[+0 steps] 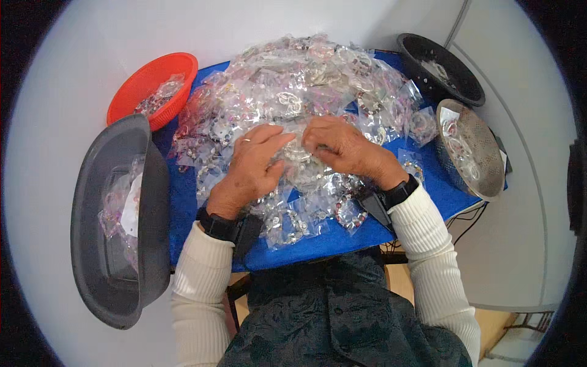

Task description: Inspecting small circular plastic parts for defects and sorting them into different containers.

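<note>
A big heap of small clear plastic bags [306, 79] with beaded bracelets and other jewellery in them covers the blue cloth [330, 241]. My left hand [254, 165], a ring on one finger, rests over the near middle of the heap with thumb and fingers apart. Close by on its right, my right hand [342, 147] has its fingers curled down among the bags; what they grip is hidden. Between the two hands lies a shiny clear bag [298, 153] with pale contents. Nearer to me is a bagged bracelet with red and dark beads [350, 212].
On the left stand a red basket [186, 70] and a deep grey tub [82, 244], both with some bags inside. To the right, a black basket [471, 85] and a perforated metal colander [489, 165] also hold bags. Dark cables [468, 223] hang by the table's right edge.
</note>
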Tool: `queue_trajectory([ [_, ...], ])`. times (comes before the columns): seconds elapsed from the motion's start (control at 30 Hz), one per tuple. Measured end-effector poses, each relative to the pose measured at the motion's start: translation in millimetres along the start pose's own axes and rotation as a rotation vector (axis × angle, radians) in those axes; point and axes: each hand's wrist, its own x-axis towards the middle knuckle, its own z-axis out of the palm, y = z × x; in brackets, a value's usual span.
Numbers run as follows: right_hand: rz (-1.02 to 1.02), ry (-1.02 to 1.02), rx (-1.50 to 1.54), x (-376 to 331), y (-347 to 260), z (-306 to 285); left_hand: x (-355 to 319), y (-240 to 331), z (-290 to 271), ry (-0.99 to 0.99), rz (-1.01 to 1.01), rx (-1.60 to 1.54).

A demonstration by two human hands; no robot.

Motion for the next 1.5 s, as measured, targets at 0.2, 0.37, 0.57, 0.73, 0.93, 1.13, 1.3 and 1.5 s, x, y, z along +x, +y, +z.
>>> queue_trajectory([
  [0.2,0.064,0.078,-0.071,-3.7,-7.4,5.0,3.3,9.7,-4.1,0.008,0.006,0.028],
  [0.37,0.022,0.090,-0.031,-4.7,-8.0,2.6,5.0,1.8,2.4,0.075,-0.041,-0.079],
  [0.57,0.314,0.248,0.317,-4.0,-16.2,-0.1,7.8,15.8,0.7,0.366,-0.104,-0.221],
  [0.73,0.440,0.293,0.706,-2.5,-20.2,-9.4,6.6,21.4,2.0,0.468,-0.172,-0.284],
  [0.93,0.512,0.457,0.944,-0.8,-29.4,-10.1,3.5,20.1,0.4,0.346,-0.149,-0.328],
  [1.13,0.438,0.330,0.837,-1.8,-28.9,-8.9,3.4,23.6,-3.7,0.210,-0.264,-0.485],
  [1.3,0.426,0.310,0.878,-0.2,-30.4,-9.3,4.7,32.3,-6.8,0.220,-0.352,-0.664],
  [1.5,0.440,0.320,0.792,0.8,-37.5,-10.9,3.1,31.0,-5.9,0.196,-0.347,-0.702],
])
